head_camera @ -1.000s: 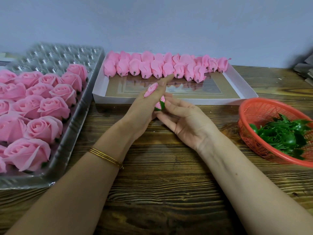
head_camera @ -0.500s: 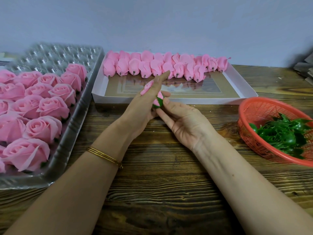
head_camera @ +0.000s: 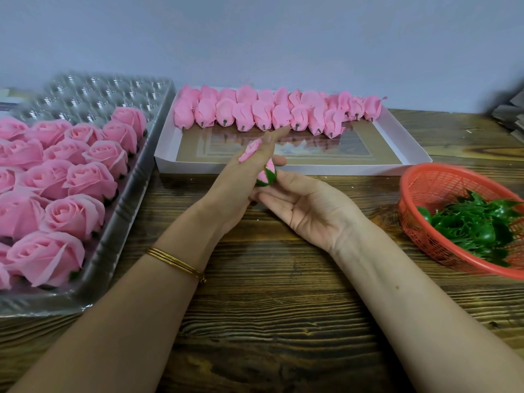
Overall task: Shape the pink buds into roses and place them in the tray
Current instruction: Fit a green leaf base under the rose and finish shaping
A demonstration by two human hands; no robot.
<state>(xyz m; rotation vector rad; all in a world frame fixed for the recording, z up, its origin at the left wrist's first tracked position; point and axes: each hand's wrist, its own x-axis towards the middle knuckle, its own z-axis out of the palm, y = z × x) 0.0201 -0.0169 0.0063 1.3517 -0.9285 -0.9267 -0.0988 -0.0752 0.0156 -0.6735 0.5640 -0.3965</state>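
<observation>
Our left hand (head_camera: pixel 241 184) grasps a pink flower bud (head_camera: pixel 266 173) with green base; our right hand (head_camera: pixel 306 211) touches it, grip we cannot tell.

Red basket (head_camera: pixel 419 188) w/ green sepals (head_camera: pixel 476 225) at rt on wood table (head_camera: pixel 283 321); grey wall (head_camera: pixel 255 38) behind

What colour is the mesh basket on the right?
Orange-red: the round plastic mesh basket, holding glossy green plastic calyxes, shows best in the head view.
</observation>
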